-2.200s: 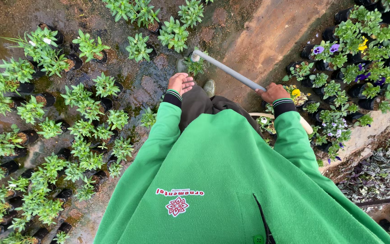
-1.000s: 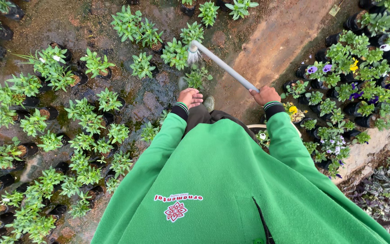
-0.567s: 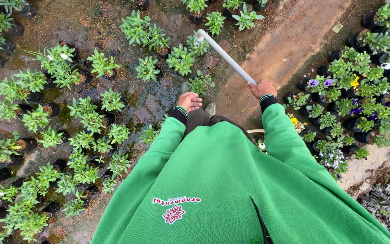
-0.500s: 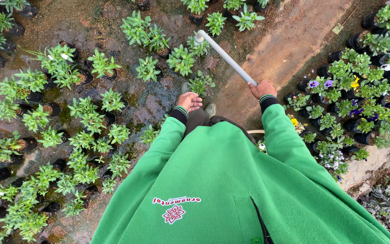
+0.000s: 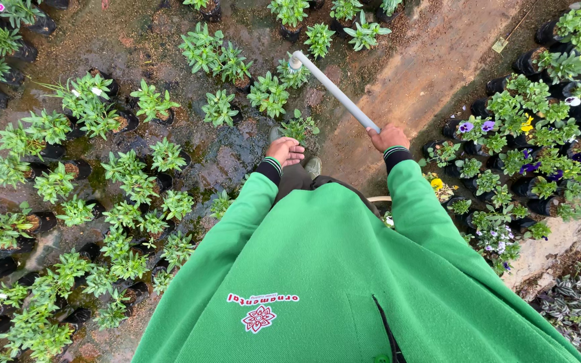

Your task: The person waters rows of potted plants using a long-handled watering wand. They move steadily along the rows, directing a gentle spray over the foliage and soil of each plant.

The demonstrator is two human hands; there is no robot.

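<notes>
A person wearing a bright green long-sleeved jacket (image 5: 344,269) is looking down from a head camera over a wet, muddy brown nursery floor (image 5: 237,158), which is filling most of the view. Rows of small leafy green seedlings in black plastic grow bags (image 5: 122,215) are standing across the left and upper ground, and a bed of flowering pansy plants with purple, yellow and white blooms (image 5: 526,148) is crowding the right side beside a rough stone edge. A strip of bare reddish-brown earth path (image 5: 425,60) is running between the two groups. The right hand (image 5: 388,138) is gripping the near end of a long pale grey watering pipe (image 5: 336,93), its fingers clamped around it; the pipe is slanting up and to the left, and its nozzle tip is hanging over the seedlings near the top of the view. The left hand (image 5: 285,150) is holding nothing, its fingers loosely curled and slightly apart, hovering just above the ground near a shoe. The soil around the middle seedlings is shining dark and wet, so watering here seems well advanced, while the path is looking drier; how much of the beds is left I cannot tell. On the jacket chest a small badge (image 5: 260,312) is showing, a red flower emblem under a short curved line of red lettering on white.
</notes>
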